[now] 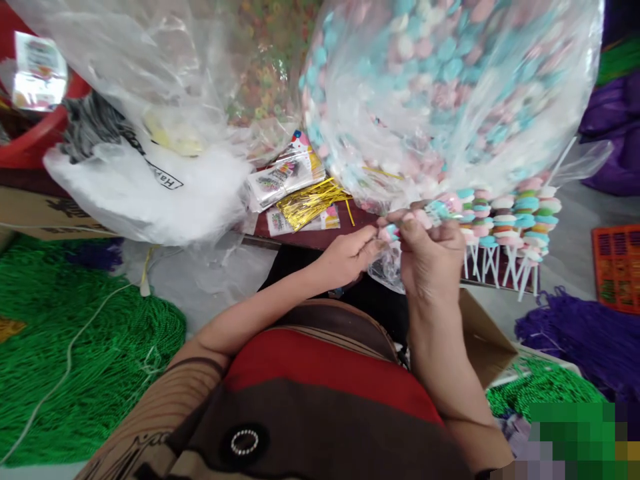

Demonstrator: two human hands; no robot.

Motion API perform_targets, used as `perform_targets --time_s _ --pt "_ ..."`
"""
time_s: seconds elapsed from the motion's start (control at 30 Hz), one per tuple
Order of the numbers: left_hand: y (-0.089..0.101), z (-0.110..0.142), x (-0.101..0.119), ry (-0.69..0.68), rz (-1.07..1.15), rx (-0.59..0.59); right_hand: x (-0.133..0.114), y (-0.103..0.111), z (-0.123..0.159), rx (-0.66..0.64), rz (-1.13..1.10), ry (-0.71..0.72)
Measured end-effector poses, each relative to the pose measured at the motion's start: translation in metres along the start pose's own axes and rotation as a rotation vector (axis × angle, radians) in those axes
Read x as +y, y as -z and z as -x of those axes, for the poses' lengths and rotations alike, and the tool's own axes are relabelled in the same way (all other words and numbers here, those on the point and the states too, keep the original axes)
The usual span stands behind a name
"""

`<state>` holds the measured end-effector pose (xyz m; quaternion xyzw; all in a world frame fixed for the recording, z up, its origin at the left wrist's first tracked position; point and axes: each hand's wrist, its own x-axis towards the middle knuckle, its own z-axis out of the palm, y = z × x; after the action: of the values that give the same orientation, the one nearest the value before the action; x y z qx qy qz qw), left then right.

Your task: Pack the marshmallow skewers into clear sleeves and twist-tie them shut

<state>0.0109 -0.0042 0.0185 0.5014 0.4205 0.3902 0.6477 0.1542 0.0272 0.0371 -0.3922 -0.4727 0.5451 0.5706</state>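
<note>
In the middle of the head view, my right hand [433, 257] is closed around a marshmallow skewer [443, 208] of pink, blue and white pieces; clear film seems to cover part of it. My left hand [353, 257] pinches at the skewer's near end, with thumb and fingers pressed together. What exactly lies between those fingertips is too small to make out. To the right, several finished-looking marshmallow skewers [527, 217] lie stacked, white sticks pointing toward me. Left of my hands are gold twist ties [313, 203] on printed plastic bags [287, 177].
A large clear bag of pastel marshmallows [450, 73] stands behind my hands. Beside it is a bag of small colourful candies [265, 67]. A white plastic bag [150, 193] and red basin [55, 133] are at left. Green cords [90, 360] and an orange crate [617, 267] flank the table.
</note>
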Motion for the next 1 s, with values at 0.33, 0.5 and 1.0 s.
perform_targets --time_s 0.33,0.5,1.0 --pt "0.051 0.0 0.008 -0.035 0.453 0.492 0.041 -0.014 -0.027 -0.332 1.25 -0.018" --pt "0.051 -0.001 0.017 0.022 0.62 0.501 0.045 -0.037 -0.029 -0.403 1.673 -0.061" --pt "0.057 -0.002 0.007 -0.017 0.632 0.469 0.014 -0.015 -0.056 -0.476 1.791 -0.171"
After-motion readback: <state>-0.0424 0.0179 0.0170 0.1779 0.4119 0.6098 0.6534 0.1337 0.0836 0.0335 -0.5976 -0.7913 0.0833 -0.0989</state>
